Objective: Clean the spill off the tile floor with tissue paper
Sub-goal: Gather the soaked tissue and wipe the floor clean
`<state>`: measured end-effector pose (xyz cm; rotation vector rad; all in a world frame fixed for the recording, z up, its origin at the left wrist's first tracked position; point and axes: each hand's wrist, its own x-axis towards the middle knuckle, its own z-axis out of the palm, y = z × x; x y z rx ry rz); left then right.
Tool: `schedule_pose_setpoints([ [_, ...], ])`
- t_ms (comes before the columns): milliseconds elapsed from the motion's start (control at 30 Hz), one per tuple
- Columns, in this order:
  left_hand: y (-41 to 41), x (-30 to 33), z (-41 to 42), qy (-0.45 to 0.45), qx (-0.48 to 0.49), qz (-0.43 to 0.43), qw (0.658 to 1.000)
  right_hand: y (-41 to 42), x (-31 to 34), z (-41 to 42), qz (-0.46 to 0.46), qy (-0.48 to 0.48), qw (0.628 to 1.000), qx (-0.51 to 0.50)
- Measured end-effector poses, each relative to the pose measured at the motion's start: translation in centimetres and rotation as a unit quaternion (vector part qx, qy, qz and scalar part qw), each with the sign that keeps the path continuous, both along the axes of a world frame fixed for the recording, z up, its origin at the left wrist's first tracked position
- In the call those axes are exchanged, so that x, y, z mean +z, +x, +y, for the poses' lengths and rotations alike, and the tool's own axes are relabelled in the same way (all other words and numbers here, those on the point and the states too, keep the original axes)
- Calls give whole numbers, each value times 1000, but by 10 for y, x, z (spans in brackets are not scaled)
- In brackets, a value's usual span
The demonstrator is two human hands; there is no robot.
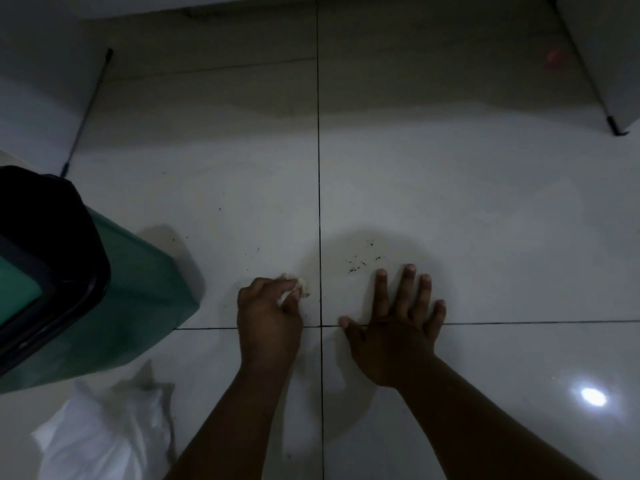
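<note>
The floor [450,202] is glossy pale tile crossed by thin dark grout lines, and the spill [360,265] is a loose scatter of fine dark specks just beyond my right fingertips. My left hand [268,317] is curled tight around a crumpled white tissue [298,287], pressing it to the tile just left of the grout line, near the specks. My right hand [394,334] lies flat on the tile, fingers spread apart, holding nothing; a smooth green bin [138,306] with a black rim stands to my left.
</note>
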<state>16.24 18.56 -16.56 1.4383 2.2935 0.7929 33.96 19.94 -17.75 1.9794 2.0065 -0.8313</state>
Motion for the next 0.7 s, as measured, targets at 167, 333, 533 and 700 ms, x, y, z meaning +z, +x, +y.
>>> schedule_pose_setpoints([
  [167, -2, 5, 0, -27, -25, 5, 999, 0, -4, 0, -9, 4, 1000, -4],
  [333, 14, 9, -3, -31, -89, 18, 995, -3, -3, 1, -17, 4, 1000, -10],
  [533, 25, 2, -4, -12, -83, 12, 996, -4, 0, 1, -27, 0, 1000, -6],
  [700, 32, 3, -3, -27, -53, 1, 998, -3, -3, 0, -23, 4, 1000, -9],
])
